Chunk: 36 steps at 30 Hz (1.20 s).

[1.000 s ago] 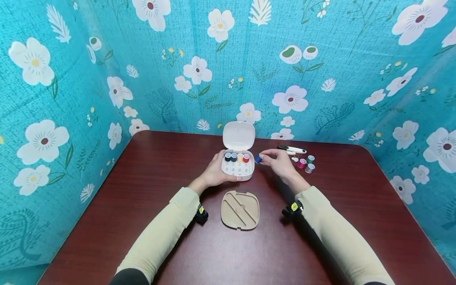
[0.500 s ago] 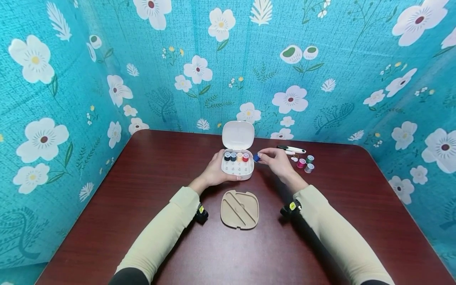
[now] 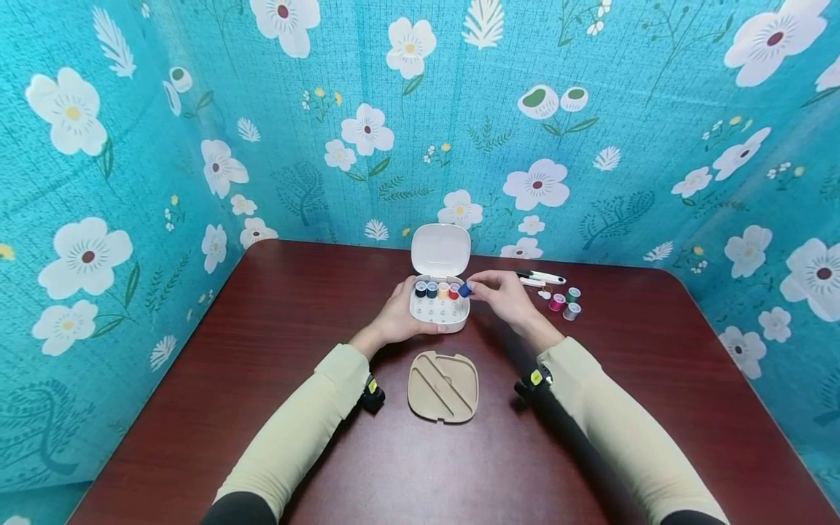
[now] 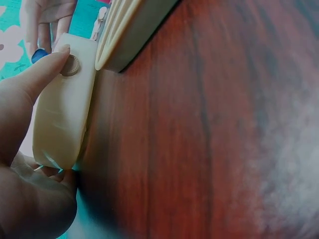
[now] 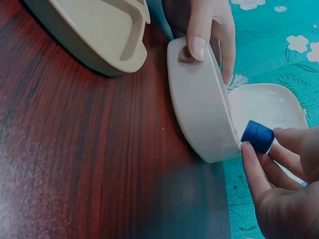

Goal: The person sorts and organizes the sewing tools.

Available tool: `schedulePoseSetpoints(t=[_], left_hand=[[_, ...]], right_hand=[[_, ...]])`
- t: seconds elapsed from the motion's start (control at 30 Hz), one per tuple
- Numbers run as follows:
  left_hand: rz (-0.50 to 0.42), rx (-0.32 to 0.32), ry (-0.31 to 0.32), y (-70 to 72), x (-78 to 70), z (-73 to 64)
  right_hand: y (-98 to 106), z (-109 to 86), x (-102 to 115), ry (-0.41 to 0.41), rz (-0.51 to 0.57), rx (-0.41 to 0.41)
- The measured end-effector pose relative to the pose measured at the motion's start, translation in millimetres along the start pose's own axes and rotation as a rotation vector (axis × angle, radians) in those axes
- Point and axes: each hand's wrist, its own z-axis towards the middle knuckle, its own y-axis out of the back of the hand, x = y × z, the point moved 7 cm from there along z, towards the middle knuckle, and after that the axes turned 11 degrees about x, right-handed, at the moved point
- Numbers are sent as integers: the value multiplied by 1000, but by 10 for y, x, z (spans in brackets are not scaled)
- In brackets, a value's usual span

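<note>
A white sewing box (image 3: 438, 326) stands on the table with its lid (image 3: 441, 249) raised. Black, dark blue, cream and red thread spools (image 3: 443, 291) stand in its back row, with rows of small pegs in front of them. My left hand (image 3: 395, 315) grips the box from the left, thumb across its front by the round catch (image 4: 70, 65). My right hand (image 3: 502, 297) pinches a blue thread spool (image 5: 257, 136) between thumb and fingers. That spool is tilted, at the right edge of the box beside the red spool.
A beige tray insert (image 3: 442, 388) lies in front of the box. To the right are loose pink (image 3: 557, 302), green (image 3: 573, 294) and grey thread spools (image 3: 572, 311). Behind them lies a black-and-white tool (image 3: 546, 278). A floral curtain (image 3: 538, 131) hangs along the table's back edge.
My right hand has moved a little left with the blue thread spool, from beside the box to its right rim. The left hand keeps its grip on the box.
</note>
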Motion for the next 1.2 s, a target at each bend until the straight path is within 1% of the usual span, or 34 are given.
schedulePoseSetpoints(t=[0.2,0.33,0.57,0.73,0.97,1.2], left_hand=[[-17,7,-11,-2,1,1],[-25,3,-24,8,-8,-1],[-17,1,-33,12,-14,-3],[-18,4,-24,11,-14,-14],[-16,4,-20,23,-20,-23],[-4,15,-8,17,-16,-31]], right_hand=[[-60,65,59,29,-70,7],[-106,99,117,42,-170,-2],[-208,176,178,101,-340,9],[-291,215,230,138,-391,24],[-411,264,313,210,-483,66],[-519,310,356,265,-532,106]])
